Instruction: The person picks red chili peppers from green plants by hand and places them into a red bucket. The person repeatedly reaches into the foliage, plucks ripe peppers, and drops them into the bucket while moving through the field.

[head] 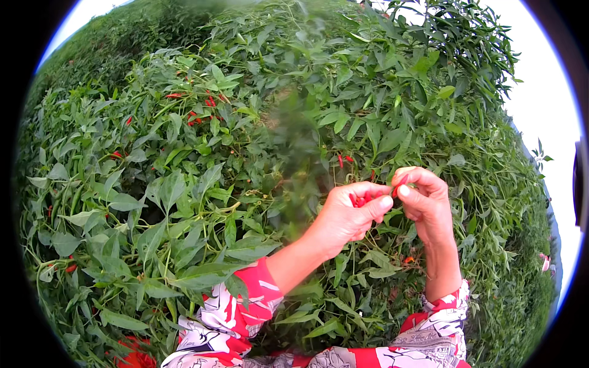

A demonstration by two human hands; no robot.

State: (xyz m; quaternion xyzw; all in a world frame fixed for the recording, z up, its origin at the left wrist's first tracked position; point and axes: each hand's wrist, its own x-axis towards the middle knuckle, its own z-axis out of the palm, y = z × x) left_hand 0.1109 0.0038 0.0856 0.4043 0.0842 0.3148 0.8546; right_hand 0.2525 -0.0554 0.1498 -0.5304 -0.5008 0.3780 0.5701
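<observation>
My left hand (346, 215) is curled around several small red chili peppers (360, 200), its thumb and forefinger pinching the green stem end of a chili. Right beside it, my right hand (425, 198) grips a red chili pepper (399, 185) between thumb and fingers. The fingertips of both hands nearly meet at this chili. Just above and behind the hands, more red chilies (341, 161) hang on the leafy pepper plants. How many chilies lie inside the left palm is hidden by the fingers.
Dense chili pepper plants (175, 193) surround the hands, with red chilies (195, 118) at upper left and green ones (397, 101) at upper right. An orange-red chili (409, 260) sits low by the right wrist. A red heap (136, 353), partly behind leaves, lies at lower left.
</observation>
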